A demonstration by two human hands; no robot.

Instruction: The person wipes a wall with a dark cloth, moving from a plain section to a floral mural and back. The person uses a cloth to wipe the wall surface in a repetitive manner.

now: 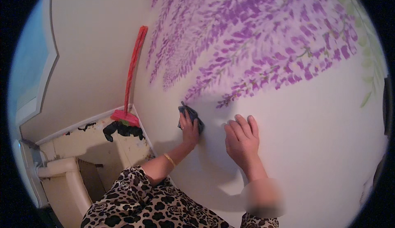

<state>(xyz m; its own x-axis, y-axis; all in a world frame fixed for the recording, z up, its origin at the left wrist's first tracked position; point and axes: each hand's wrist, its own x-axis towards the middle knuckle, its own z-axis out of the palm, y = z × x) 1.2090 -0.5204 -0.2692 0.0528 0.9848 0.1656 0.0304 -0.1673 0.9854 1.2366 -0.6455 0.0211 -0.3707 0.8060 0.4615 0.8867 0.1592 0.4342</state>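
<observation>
My left hand (189, 130) presses a dark blue-grey cloth (192, 113) against the pale wall (296, 141), just below the tip of a painted flower cluster. A yellow bangle (169, 159) circles that wrist. To the right, my right hand (243, 137) is at the same wall with its back towards me, fingers bent and slightly apart. No object shows in it, though its palm side is hidden. Purple hanging blossoms of a wall mural (247, 36) spread above both hands. Shadows of my arms fall on the wall.
A red-handled broom (131, 73) leans in the corner at left, black plastic-like scraps (123, 130) around its pink head. Debris dots the tiled floor (89, 137). A beige padded chair (74, 172) stands at lower left. White baseboard (145, 135) edges the wall.
</observation>
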